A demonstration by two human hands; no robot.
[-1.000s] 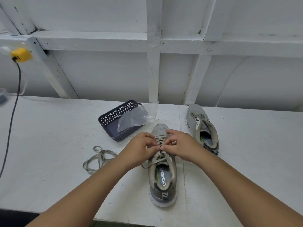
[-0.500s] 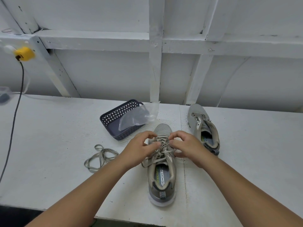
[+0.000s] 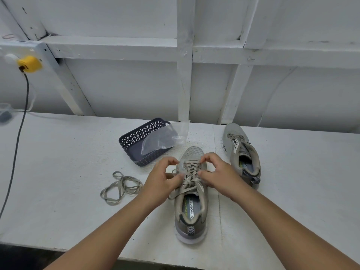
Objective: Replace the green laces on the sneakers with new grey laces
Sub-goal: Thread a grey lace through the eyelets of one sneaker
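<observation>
Both hands are held over the lacing of the near grey mesh sneaker [image 3: 191,193], which stands on the white painted table [image 3: 58,172] with its toe pointing away and its heel toward the table's front edge. The left hand [image 3: 163,180] is curled, its thumb and forefinger brought together at the left side of the lacing; a pinch on the grey-green flat lace [image 3: 191,173] is suggested there, though the exact contact is partly hidden by the fingers. The right hand [image 3: 218,175] is likewise curled, with forefinger arched above the upper eyelets and thumb pressed in at the lace crossings on the right side; whether a strand is truly gripped cannot be told for certain.

The lace is threaded in crosses up the near sneaker, and a loose end is seen trailing off its left side beside the collar. A printed insole reading "MEMORY FO" is visible inside. The second grey sneaker [image 3: 241,154] is set well to the right and further back, unlaced, its tongue exposed.

A loose grey-green lace [image 3: 120,188] is left in a tangle of loops on the table to the left of the near sneaker, apart from it.

Behind the left hand, a dark blue perforated plastic basket [image 3: 136,141] is placed at an angle; a clear plastic bag [image 3: 165,138] is lying in it and sticking out over its far rim. What the bag contains cannot be made out.
</observation>
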